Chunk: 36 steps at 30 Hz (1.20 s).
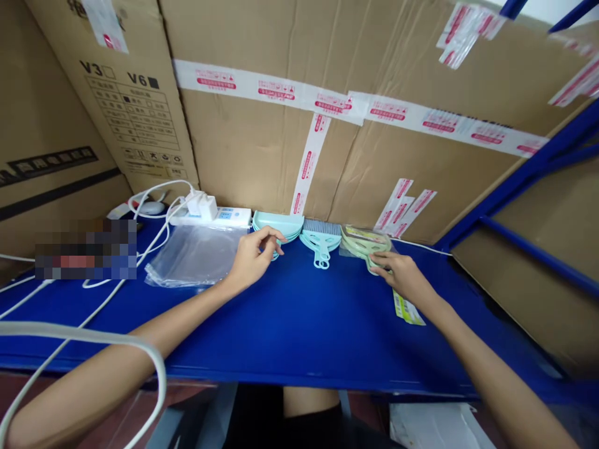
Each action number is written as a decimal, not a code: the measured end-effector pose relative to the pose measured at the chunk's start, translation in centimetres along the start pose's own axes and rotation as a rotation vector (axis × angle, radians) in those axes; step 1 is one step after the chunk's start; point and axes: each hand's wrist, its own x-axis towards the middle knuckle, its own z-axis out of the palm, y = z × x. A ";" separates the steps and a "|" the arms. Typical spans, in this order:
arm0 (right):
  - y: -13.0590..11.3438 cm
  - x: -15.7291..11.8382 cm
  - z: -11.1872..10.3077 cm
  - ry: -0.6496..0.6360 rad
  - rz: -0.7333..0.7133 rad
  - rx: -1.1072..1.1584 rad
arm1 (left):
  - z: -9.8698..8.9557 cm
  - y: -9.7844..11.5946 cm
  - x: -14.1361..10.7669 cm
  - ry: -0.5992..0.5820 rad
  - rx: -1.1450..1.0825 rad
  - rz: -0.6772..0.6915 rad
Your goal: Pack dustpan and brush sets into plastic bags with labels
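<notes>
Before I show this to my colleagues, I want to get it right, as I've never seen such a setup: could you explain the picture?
There is no machine here, only one person's bare left hand and right hand. The single picture comes from a camera worn on their head, looking forward and down. On the blue table, from left to right, lie clear plastic bags, pale blue dustpans, blue brushes and a green piece in clear wrapping. The left hand is at the dustpans; whether it touches them is unclear. The right hand's fingers are at the green piece's handle; I can't tell how firmly.
</notes>
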 end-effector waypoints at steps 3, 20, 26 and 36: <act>-1.5 0.0 -0.9 0.080 0.058 -0.128 | -0.9 -0.3 0.7 -0.076 0.389 0.126; -7.3 1.8 1.7 0.425 -0.059 0.326 | -2.1 -3.1 1.6 -0.246 0.648 0.184; -7.5 1.7 0.5 0.484 0.078 0.491 | -3.4 0.7 2.3 -0.046 0.598 0.343; -4.6 1.0 -0.7 0.680 0.305 0.953 | 4.2 10.5 -14.2 -0.243 0.614 0.678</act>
